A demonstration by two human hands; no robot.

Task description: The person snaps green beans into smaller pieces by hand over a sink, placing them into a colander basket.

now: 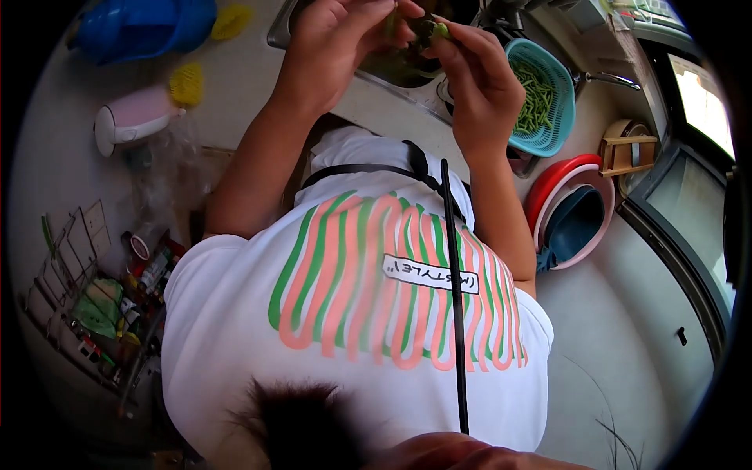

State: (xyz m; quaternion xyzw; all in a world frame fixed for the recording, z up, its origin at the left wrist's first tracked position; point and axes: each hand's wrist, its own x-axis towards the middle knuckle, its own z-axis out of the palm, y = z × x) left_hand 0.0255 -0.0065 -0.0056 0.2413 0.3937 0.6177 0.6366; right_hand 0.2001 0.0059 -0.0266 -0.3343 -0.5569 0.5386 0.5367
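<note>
Both of my hands are raised over the sink (374, 76) at the top of the view. My right hand (482, 74) pinches a green bean (442, 30) between thumb and fingertips. Close beside it, my left hand (333, 47) has its fingers curled together, partly cut off by the top edge; some green shows at its fingertips, but what it holds is unclear. To the right of my right hand stands a light-blue plastic basket (562, 110) with many green bean pieces (535, 98) in it.
Nested red (540, 188) and pink basins with a dark blue one (576, 219) are at the right, near a wooden item (629, 155). On the left are a blue container (149, 31), yellow scrubbers (186, 84), a pink-white appliance (137, 117) and a rack (74, 243) with bottles.
</note>
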